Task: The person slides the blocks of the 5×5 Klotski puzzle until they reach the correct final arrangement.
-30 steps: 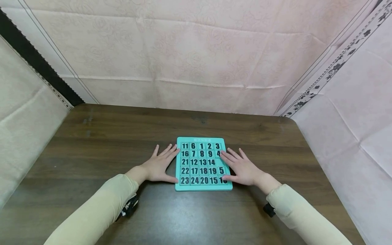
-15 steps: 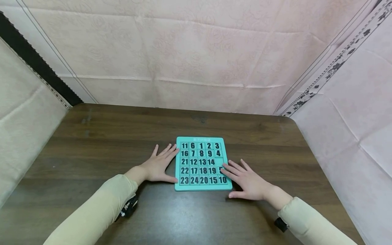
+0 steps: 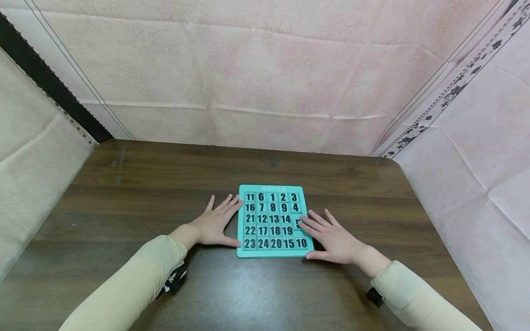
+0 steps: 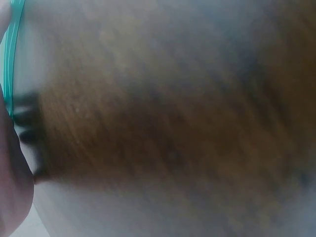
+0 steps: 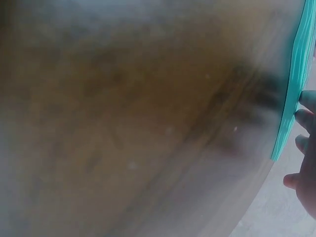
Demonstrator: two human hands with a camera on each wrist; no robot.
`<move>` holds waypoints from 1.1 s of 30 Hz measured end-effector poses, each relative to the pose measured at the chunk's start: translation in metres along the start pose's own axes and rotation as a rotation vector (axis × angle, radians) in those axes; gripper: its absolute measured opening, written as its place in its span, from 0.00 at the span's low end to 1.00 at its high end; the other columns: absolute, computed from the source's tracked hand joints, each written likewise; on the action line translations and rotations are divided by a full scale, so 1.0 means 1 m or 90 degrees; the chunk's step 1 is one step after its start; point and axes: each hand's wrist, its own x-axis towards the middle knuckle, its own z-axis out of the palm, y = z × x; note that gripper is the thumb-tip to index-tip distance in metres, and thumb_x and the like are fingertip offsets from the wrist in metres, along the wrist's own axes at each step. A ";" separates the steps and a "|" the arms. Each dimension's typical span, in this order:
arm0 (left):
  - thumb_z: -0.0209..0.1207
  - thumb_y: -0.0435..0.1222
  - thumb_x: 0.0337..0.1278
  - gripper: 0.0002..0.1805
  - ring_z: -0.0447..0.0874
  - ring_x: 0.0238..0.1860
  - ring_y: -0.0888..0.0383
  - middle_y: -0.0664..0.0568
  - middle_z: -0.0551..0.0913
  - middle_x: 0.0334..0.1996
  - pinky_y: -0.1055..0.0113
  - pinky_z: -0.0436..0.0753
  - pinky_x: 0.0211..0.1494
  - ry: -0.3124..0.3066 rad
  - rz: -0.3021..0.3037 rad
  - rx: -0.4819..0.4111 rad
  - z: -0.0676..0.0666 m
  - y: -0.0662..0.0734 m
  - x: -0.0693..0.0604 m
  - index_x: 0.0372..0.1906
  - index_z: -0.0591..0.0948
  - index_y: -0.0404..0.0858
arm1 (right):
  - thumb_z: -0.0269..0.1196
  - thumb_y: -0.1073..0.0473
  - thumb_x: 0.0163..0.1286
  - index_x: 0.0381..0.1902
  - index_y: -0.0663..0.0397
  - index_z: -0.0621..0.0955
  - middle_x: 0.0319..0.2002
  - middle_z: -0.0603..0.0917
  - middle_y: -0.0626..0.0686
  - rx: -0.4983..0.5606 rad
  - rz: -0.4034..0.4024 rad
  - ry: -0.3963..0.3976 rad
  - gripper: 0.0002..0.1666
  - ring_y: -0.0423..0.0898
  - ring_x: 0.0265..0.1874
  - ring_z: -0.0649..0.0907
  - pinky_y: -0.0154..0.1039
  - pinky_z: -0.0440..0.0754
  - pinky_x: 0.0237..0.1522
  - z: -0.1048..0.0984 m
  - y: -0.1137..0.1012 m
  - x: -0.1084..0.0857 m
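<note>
A turquoise number sliding puzzle (image 3: 271, 254) lies flat on the wooden table, its tiles in rows with black numerals. My left hand (image 3: 215, 225) is spread along its left side, with thumb and fingertips at the edge. From the right, my right hand (image 3: 335, 241) reaches over the frame; a fingertip touches the tile numbered 5 (image 3: 297, 225), partly covering it, in the third row's last column. Below that tile, the fourth-row slot shows no numeral. Each wrist view catches only a sliver: the puzzle's side (image 4: 9, 64) at left, and its ridged edge (image 5: 295, 74) beside my right fingers (image 5: 306, 118).
The brown wooden table (image 3: 165, 170) extends around the puzzle on all sides. Pale patterned cloth (image 3: 265, 78) hangs behind it, and more cloth (image 3: 480, 184) flanks the right side. A dark strip (image 3: 49, 78) runs along the left corner.
My right hand drew back toward me, then moved slightly up and forward. The 5 tile has slid from the fourth row up into the third. My left hand stays put.
</note>
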 end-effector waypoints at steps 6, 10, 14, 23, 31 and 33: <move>0.52 0.73 0.40 0.61 0.35 0.76 0.50 0.50 0.39 0.76 0.37 0.32 0.70 0.000 0.003 0.003 0.000 0.000 0.000 0.75 0.44 0.44 | 0.52 0.29 0.62 0.72 0.49 0.58 0.73 0.57 0.51 -0.003 0.013 -0.006 0.49 0.54 0.73 0.53 0.63 0.44 0.69 0.000 0.003 0.006; 0.52 0.73 0.40 0.62 0.35 0.76 0.50 0.51 0.39 0.76 0.38 0.32 0.70 0.000 -0.001 0.004 0.001 -0.001 0.001 0.75 0.44 0.44 | 0.51 0.29 0.62 0.73 0.49 0.57 0.73 0.56 0.51 -0.010 0.015 -0.008 0.49 0.53 0.73 0.53 0.63 0.44 0.69 0.000 0.005 0.009; 0.52 0.73 0.40 0.62 0.35 0.76 0.50 0.51 0.39 0.76 0.38 0.32 0.70 0.002 -0.001 0.004 0.002 -0.002 0.001 0.75 0.44 0.45 | 0.51 0.29 0.63 0.73 0.48 0.56 0.74 0.55 0.50 -0.001 0.019 -0.013 0.48 0.53 0.74 0.53 0.63 0.44 0.69 -0.001 0.006 0.011; 0.52 0.73 0.41 0.61 0.35 0.76 0.50 0.50 0.40 0.76 0.37 0.33 0.70 -0.002 -0.001 0.005 0.003 -0.002 0.001 0.75 0.44 0.44 | 0.54 0.31 0.62 0.72 0.50 0.58 0.74 0.55 0.52 0.027 -0.004 0.006 0.49 0.54 0.73 0.55 0.63 0.47 0.68 0.001 0.004 0.005; 0.52 0.73 0.40 0.61 0.35 0.76 0.49 0.50 0.40 0.76 0.37 0.32 0.70 -0.001 0.001 0.000 0.003 -0.001 0.001 0.75 0.44 0.44 | 0.57 0.32 0.60 0.72 0.51 0.59 0.73 0.59 0.52 0.022 -0.069 0.016 0.49 0.55 0.72 0.58 0.58 0.45 0.67 0.005 -0.005 -0.020; 0.51 0.74 0.40 0.62 0.35 0.76 0.49 0.51 0.39 0.76 0.37 0.33 0.70 -0.001 -0.002 0.002 0.003 -0.002 0.001 0.75 0.44 0.44 | 0.56 0.31 0.60 0.72 0.50 0.59 0.73 0.59 0.51 0.010 -0.078 0.017 0.49 0.54 0.72 0.58 0.56 0.44 0.66 0.006 -0.006 -0.024</move>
